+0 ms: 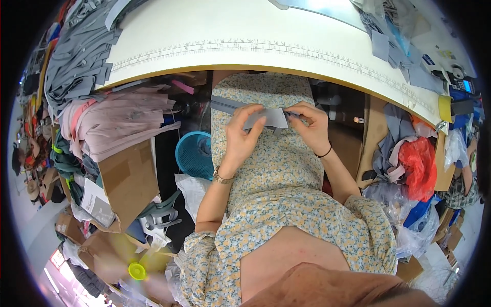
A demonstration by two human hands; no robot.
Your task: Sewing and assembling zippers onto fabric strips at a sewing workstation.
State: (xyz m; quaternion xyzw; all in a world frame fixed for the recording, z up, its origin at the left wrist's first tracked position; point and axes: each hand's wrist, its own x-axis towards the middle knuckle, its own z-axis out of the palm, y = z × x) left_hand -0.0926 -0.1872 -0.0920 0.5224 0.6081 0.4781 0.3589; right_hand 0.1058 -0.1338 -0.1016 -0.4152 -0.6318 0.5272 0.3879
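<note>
Over my lap, my left hand (241,137) pinches a long grey zipper strip (225,105) together with a small light grey fabric piece (273,118). The strip runs off to the left past my knuckles. My right hand (312,127) is closed at the fabric piece's right edge, with a bit of darker grey strip between thumb and fingers. The two hands are close together, below the table's front edge. Where the strip and the fabric piece meet is partly hidden by my left fingers.
The white table (204,30) with a printed ruler (255,46) curves ahead. Grey strips (76,56) are heaped at its left. Pink strips (123,117) drape over a cardboard box (130,176). A blue basket (194,158) stands by my left arm; a red plastic bag (417,166) lies right.
</note>
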